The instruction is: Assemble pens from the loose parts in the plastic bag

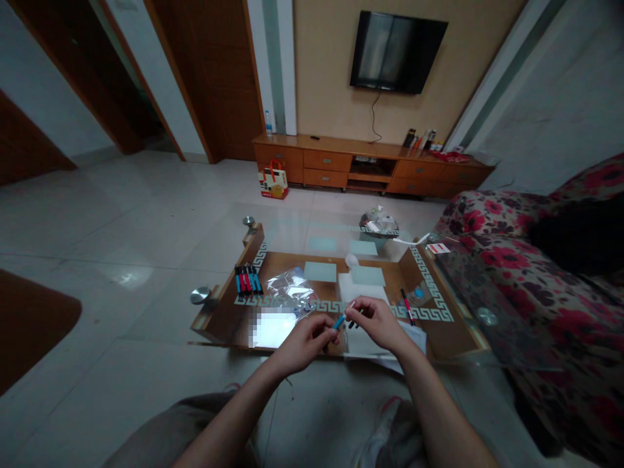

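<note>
My left hand [312,337] is closed around a short blue marker barrel [338,322], held tilted above the near edge of the glass coffee table. Close beside it, my right hand [371,317] pinches a thin white stick-like piece [349,308] at the barrel's upper end; whether it sits inside the barrel I cannot tell. A few small black pieces [353,324], like caps, show below my right fingers. Red and blue markers [248,281] with black ends lie in a row at the table's left. One red and black marker [407,307] lies to the right.
Clear plastic packaging [292,289] lies left of centre, beside a bright, partly pixelated screen [273,327]. White paper sheets [414,338] are on the right. A basket with bags [379,224] stands at the far edge. A floral sofa [511,260] borders the right side.
</note>
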The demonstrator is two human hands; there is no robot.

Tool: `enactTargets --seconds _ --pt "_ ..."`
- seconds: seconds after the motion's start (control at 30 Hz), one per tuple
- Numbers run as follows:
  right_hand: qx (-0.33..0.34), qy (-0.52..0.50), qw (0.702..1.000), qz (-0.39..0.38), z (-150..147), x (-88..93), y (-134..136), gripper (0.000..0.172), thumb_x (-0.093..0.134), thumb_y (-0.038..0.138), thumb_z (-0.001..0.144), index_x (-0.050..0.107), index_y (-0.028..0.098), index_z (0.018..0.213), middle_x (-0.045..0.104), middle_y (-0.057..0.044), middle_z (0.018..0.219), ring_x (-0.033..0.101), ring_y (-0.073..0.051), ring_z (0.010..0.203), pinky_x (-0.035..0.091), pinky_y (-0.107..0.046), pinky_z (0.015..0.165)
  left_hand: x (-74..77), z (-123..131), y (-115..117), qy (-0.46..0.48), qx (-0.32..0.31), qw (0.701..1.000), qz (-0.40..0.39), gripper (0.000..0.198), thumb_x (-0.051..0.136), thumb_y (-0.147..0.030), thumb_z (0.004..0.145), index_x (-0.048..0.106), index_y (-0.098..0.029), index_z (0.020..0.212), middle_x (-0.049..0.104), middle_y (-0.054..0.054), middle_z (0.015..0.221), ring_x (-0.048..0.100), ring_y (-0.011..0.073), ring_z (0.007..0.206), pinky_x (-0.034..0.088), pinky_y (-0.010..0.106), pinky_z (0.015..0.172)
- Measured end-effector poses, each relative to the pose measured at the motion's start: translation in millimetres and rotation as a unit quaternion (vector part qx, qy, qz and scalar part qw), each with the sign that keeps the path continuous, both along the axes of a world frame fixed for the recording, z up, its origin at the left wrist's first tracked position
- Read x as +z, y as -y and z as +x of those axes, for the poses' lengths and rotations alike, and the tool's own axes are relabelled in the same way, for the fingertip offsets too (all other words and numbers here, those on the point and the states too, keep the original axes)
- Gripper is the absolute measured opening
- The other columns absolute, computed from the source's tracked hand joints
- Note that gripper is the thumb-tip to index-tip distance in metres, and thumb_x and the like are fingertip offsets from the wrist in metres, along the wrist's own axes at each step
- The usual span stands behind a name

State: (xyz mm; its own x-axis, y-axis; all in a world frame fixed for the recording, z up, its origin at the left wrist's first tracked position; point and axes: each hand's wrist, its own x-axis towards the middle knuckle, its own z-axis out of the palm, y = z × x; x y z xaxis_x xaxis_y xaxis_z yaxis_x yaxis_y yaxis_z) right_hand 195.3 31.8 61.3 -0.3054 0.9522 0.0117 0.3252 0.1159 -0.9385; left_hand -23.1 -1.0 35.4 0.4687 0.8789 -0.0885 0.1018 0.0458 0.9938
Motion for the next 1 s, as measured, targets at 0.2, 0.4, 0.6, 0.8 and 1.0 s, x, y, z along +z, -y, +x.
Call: enactTargets --seconds 0.2,0.4,0.6,0.8,1.0 --pt "0.005 -0.016 1.000 -0.006 -2 1.9 2 0.032 0.065 0.047 0.086 0.066 0.017 0.076 0.067 -0.003 0.077 0.059 -0.016 0.071 0.044 -0.025 0.065 1.5 -1 0 -0.009 -0.008 1.000 -0.009 0.032 0.054 -0.046 0.093 0.064 -0.015 0.094 0.066 0.004 0.082 0.058 0.0127 0.067 0.041 0.022 0.060" --pt "0.012 -0.028 1.000 -0.009 -4 2.4 3 0.031 0.065 0.047 0.086 0.066 0.018 0.077 0.066 -0.003 0.077 0.058 -0.016 0.071 0.044 -0.026 0.066 1.0 0 1 0.011 -0.015 1.000 -0.020 0.036 0.053 -0.050 0.093 0.062 -0.015 0.092 0.066 0.004 0.083 0.056 0.0117 0.064 0.040 0.022 0.058" --pt "0.016 -0.048 0.999 -0.020 -5 5.2 2 0.035 0.064 0.051 0.086 0.068 0.018 0.080 0.066 -0.003 0.077 0.058 -0.016 0.072 0.046 -0.027 0.067 7.0 1 0 0.044 -0.013 0.998 -0.037 0.038 0.054 -0.052 0.093 0.060 -0.014 0.093 0.066 0.005 0.086 0.056 0.0105 0.064 0.041 0.021 0.059" --pt "-0.017 -0.092 0.996 -0.016 -7 8.9 2 0.032 0.065 0.050 0.085 0.066 0.018 0.079 0.065 -0.003 0.079 0.058 -0.016 0.075 0.046 -0.028 0.071 16.3 0 -1 0.095 -0.039 0.991 -0.086 0.038 0.057 -0.052 0.092 0.057 -0.014 0.095 0.066 0.004 0.082 0.057 0.0105 0.064 0.045 0.023 0.063" --pt "0.001 -0.074 0.997 -0.020 -8 8.1 4 0.032 0.065 0.049 0.086 0.067 0.018 0.079 0.067 -0.003 0.078 0.059 -0.016 0.073 0.046 -0.028 0.071 13.9 -1 -1 0.082 -0.039 0.993 -0.072 0.038 0.057 -0.052 0.091 0.058 -0.015 0.097 0.066 0.004 0.082 0.057 0.0113 0.066 0.044 0.023 0.063"
